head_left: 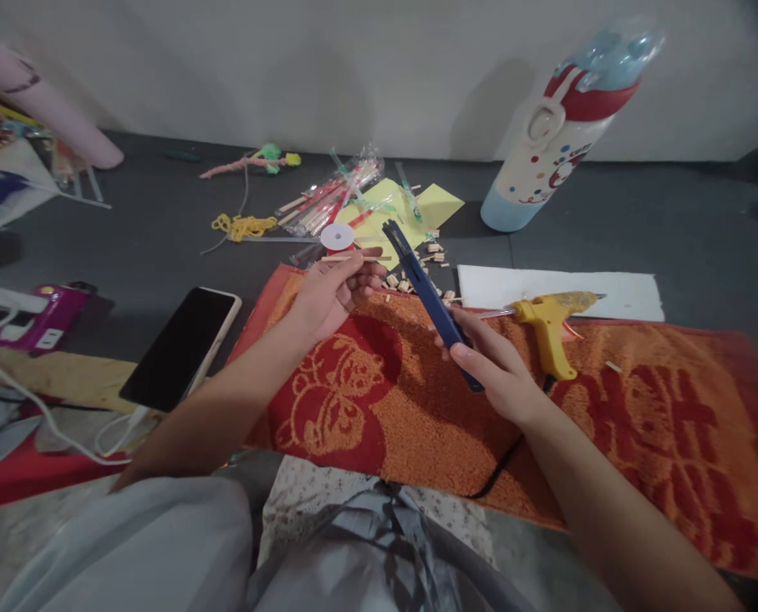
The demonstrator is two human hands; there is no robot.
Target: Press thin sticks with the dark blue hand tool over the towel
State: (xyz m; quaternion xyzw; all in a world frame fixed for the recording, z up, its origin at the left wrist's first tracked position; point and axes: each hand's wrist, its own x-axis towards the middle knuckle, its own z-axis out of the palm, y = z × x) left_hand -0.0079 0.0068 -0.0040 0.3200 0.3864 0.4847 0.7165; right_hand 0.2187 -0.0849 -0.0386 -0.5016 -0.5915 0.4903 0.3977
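Note:
Between the thumb and fingers of my left hand (341, 289) is a thin wooden stick (376, 258), lying nearly level over the towel's far edge. My right hand (487, 361) is closed around a long dark-blue box cutter (435, 302), its slotted black end tilted up and away to the left. The tool and the stick are apart. Short cut wooden pieces (435, 253) lie scattered just beyond my hands, by yellow paper (388, 197). Next to my left fingers stands a white-topped spool (337, 236). The orange and red towel (436, 408) spreads below both hands.
A yellow glue gun (551, 327) rests right of my right hand, near a white strip (563, 285). Packaged sticks (334, 200) and yellow yarn (244, 227) lie behind. A tall bottle (545, 153) stands back right; a phone (181, 348) lies left, above a cable (48, 408).

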